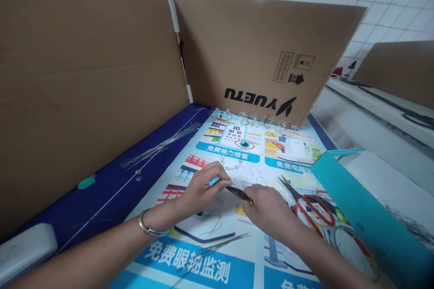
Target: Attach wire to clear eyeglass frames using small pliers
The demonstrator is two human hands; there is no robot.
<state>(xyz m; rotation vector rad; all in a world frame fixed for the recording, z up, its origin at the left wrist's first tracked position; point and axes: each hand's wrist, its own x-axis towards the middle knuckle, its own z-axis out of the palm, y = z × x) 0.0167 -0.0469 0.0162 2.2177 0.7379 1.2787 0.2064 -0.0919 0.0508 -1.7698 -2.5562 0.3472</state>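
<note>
My right hand [266, 203] is closed around pliers [240, 193] with dark jaws and a bit of yellow on the handle. The jaws point left and reach the fingertips of my left hand [208, 185]. Thumb and forefinger of that hand are pinched together on a thin wire, mostly hidden by the fingers. Just beyond them, small clear beads [233, 167] and bent wire pieces [255, 170] lie on the printed sheet [259, 253]. Closer to me, a bundle of straight thin wires [217, 248] rests below my hands.
Scissors with red handles [313, 210] lie open right of my right hand, by a clear round container [352, 248]. A teal box [369, 216] holds wire pieces. More wires [162, 144] are on the left. Cardboard panels [244, 45] stand behind, with clear beaded pieces [257, 119] along their foot.
</note>
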